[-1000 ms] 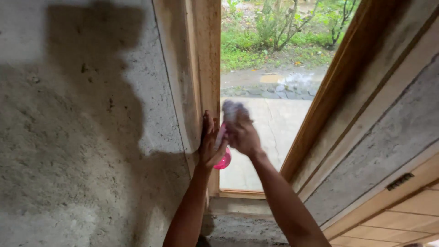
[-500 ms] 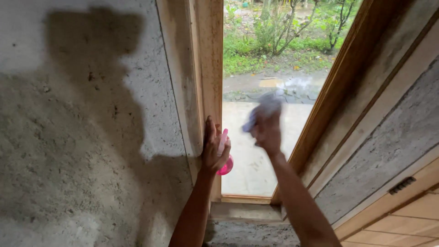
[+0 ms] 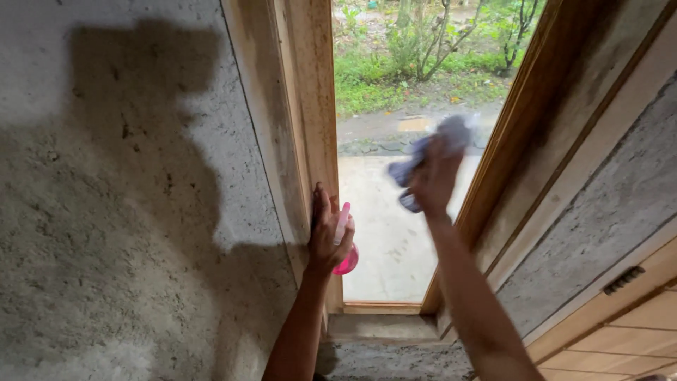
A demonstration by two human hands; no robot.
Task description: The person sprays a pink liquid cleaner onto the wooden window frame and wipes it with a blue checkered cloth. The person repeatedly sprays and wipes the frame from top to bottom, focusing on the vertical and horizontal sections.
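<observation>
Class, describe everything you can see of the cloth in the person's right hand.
The crumpled grey-blue cloth looks soft and bunched, blurred by motion. The right hand grips it from behind and presses it against the glass pane, near the right wooden frame. Folds stick out above and to the left of the fingers. Its weave cannot be made out.

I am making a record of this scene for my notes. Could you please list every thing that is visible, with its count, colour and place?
pink plastic spray bottle: one, pink, in the left hand against the left frame post.
crumpled grey-blue cloth: one, grey-blue, blurred, in the right hand on the glass.
narrow glass window pane: one, clear, centre.
wooden window frame: one, brown, around the pane.
rough concrete wall: grey, left and lower right.
wooden panelling: light brown, bottom right corner.
green bushes and grass: outside, top.
left hand: one, gripping the bottle.
right hand: one, raised, gripping the cloth.
</observation>
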